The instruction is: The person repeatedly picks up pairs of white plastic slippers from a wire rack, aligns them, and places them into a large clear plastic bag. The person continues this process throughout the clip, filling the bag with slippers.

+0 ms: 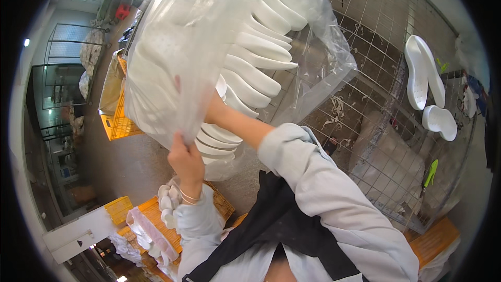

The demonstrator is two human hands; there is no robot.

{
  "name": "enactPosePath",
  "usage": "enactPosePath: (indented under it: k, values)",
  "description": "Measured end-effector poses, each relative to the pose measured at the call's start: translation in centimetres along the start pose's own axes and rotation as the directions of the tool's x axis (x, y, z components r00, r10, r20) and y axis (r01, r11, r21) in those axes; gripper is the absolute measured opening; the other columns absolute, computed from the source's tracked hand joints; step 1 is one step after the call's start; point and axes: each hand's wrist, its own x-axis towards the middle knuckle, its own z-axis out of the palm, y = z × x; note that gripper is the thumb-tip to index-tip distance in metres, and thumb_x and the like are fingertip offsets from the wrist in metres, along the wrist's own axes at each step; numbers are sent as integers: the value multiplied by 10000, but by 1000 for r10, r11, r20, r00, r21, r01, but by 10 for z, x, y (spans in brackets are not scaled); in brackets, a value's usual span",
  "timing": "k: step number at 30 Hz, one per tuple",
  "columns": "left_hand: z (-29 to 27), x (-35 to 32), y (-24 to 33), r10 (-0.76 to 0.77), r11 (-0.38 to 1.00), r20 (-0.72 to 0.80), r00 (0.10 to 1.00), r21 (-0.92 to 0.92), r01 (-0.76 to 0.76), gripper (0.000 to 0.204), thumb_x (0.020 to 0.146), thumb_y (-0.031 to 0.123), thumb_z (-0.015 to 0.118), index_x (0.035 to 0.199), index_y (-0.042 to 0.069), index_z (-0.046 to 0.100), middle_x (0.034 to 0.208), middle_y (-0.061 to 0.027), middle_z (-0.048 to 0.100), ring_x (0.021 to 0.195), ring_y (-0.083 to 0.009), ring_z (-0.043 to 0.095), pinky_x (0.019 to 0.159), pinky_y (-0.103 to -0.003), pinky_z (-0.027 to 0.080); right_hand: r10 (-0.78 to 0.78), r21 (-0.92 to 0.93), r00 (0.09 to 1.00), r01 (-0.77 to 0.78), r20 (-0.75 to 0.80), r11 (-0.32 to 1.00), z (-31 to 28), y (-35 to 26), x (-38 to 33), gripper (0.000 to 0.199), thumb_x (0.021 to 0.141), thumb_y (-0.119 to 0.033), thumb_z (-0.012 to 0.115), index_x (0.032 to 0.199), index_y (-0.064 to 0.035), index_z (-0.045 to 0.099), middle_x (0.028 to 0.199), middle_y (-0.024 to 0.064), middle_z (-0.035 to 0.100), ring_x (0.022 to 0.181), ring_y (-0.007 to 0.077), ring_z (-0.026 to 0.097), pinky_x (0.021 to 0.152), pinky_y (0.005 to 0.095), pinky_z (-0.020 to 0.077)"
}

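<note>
A large clear plastic bag [201, 31] stands in front of me, holding several white shoe soles [253, 75] packed in rows. My left hand [187, 163] is closed on the bag's near edge, pinching the film. Through the opening reaches my right hand [213, 108], beside the soles. Its fingers lie behind the cloudy film, so whether they grip a sole cannot be made out. The bag's loose film [326, 68] spreads out to the right over a wire mesh surface.
On the wire mesh table [365, 151] at right lie a few white soles [417, 73] and a green-handled tool [431, 173]. Scraps lie under the mesh. A yellow crate [122, 120] is left of the bag; orange crates [151, 209] with more soles stand at lower left.
</note>
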Motion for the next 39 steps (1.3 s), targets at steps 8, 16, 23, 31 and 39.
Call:
enactPosePath:
  k: [8, 16, 23, 31, 39]
  values:
    - [32, 0, 83, 586, 654, -393, 708, -286, -700, 444, 771, 51, 709, 1191, 20, 569, 1061, -154, 602, 968, -335, 568, 850, -431, 443, 496, 140, 742, -490, -451, 860, -83, 133, -115, 258, 772, -217, 737, 974, -73, 663, 1043, 89, 572, 881, 271, 601, 777, 384, 493]
    - [182, 115, 138, 655, 736, -11, 755, -213, -642, 370, 723, 48, 739, 1073, 58, 618, 1013, -122, 544, 958, -309, 563, 797, -408, 472, 493, 41, 683, -563, -540, 825, -60, 194, -109, 327, 719, -240, 759, 926, -22, 632, 906, 101, 567, 660, 223, 607, 633, 342, 513]
    - [186, 129, 128, 657, 733, 12, 754, -244, -635, 370, 707, 22, 741, 1052, 44, 608, 1010, -137, 535, 965, -332, 555, 808, -417, 458, 509, 292, 734, -417, -450, 861, -71, 211, -111, 225, 715, -182, 713, 818, 5, 641, 770, 101, 599, 630, 226, 614, 600, 353, 504]
    - [190, 130, 127, 674, 716, -29, 738, -222, -662, 378, 717, 11, 724, 1073, 26, 596, 1009, -142, 532, 952, -335, 545, 815, -418, 448, 486, 103, 749, -497, -450, 862, -65, 206, -104, 177, 740, -160, 661, 823, -3, 662, 795, 134, 630, 691, 285, 634, 645, 373, 510]
    - [190, 128, 127, 666, 725, -40, 745, -202, -659, 380, 719, 51, 734, 1069, 4, 592, 1032, -153, 520, 977, -339, 531, 830, -419, 448, 543, 190, 767, -509, -342, 839, -73, 217, -110, 186, 749, -144, 655, 868, -5, 693, 809, 138, 673, 697, 233, 652, 632, 328, 507]
